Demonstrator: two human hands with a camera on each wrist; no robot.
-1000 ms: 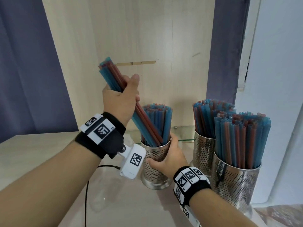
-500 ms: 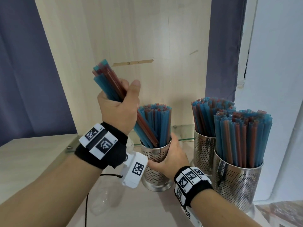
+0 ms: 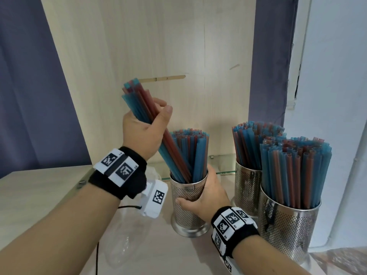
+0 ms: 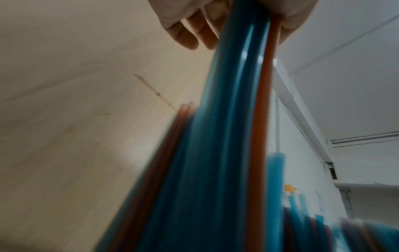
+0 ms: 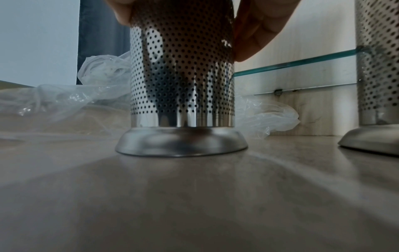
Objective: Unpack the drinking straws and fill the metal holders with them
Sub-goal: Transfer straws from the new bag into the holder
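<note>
Fingers (image 3: pixel 158 105) clutch straws (image 3: pixel 143 104) over the gripped holder (image 3: pixel 188 197); plastic wrap (image 5: pixel 103 80), seemingly, behind.

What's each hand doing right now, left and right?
Left hand: closed round a bundle of straws, lower ends in the holder.
Right hand: gripping the metal holder.

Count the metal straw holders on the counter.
3: one gripped by the right hand at centre, one behind to its right, one nearest on the right. None visibly hidden.
</note>
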